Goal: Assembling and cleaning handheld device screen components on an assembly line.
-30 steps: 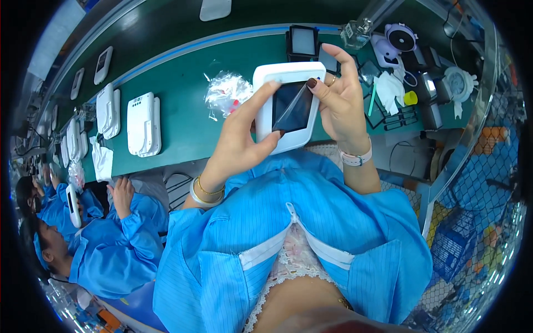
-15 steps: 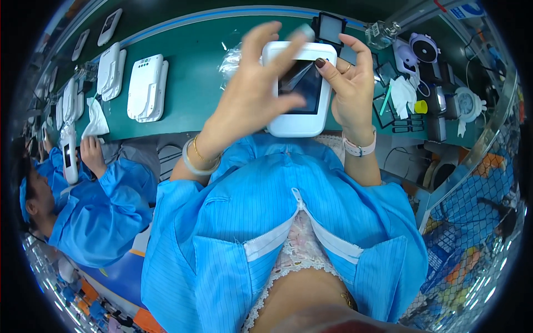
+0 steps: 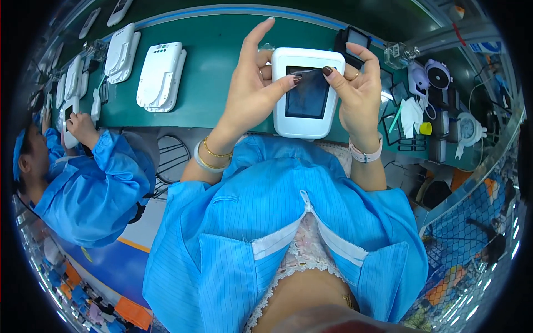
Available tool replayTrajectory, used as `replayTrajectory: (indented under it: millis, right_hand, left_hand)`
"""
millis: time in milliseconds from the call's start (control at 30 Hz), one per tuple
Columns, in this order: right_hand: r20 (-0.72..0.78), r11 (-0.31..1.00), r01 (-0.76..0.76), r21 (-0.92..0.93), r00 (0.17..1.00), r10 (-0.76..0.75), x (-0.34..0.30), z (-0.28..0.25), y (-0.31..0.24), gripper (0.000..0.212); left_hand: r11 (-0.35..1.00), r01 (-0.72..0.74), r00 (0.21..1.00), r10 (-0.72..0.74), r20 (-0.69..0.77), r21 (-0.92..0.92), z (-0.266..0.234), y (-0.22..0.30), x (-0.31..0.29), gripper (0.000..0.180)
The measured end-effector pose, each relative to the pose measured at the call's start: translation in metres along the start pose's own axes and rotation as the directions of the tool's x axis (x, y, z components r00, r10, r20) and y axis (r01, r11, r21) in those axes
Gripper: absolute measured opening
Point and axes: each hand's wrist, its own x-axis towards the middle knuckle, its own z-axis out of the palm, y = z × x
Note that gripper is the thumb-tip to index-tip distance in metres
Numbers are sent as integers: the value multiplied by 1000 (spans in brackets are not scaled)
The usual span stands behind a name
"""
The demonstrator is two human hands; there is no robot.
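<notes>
Between my hands is a white handheld device (image 3: 300,126) with rounded corners and a dark screen (image 3: 306,102), facing up. A thin clear film (image 3: 310,72) runs along the top of the screen, its upper edge looking lifted or creased. My left hand (image 3: 252,91) grips the device's left side, thumb on the film and index finger stretched up away from it. My right hand (image 3: 355,97) holds the right side, its thumb at the screen's upper right corner on the film. Fingers of both hands are partly hidden behind the device.
On the green bench (image 3: 214,53) to the left lie stacked white devices (image 3: 161,77). A co-worker in blue (image 3: 91,194) sits at left. On the right are black frames (image 3: 412,143), white cloth (image 3: 411,116), a yellow cap (image 3: 425,129) and a purple device (image 3: 417,77).
My left hand has come from over the screen to the device's left side, its thumb now at the film. The view has shifted slightly. The co-worker's hand has lowered.
</notes>
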Motion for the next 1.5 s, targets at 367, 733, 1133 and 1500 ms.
replayTrajectory:
  millis: [367,733,1133,1500]
  right_hand:
    - [-136,922,-249,-298,966,217,178,-19,2,64]
    - [-24,326,40,-944,982,-190,366,-122,120,48]
    - [508,551,405,-730,860,41,166,-47,-29,24]
    - [671,391,823,-413,565,-481,27,31,-38,36]
  left_hand:
    - [935,96,981,-32,-189,341,-110,-16,104,60]
    - [250,226,972,6,-235,942,-134,-132,294,71]
    - [886,450,890,-455,22,110,-128,-79,226,54]
    - [481,521,829,-482,284,-705,-15,39,-7,47]
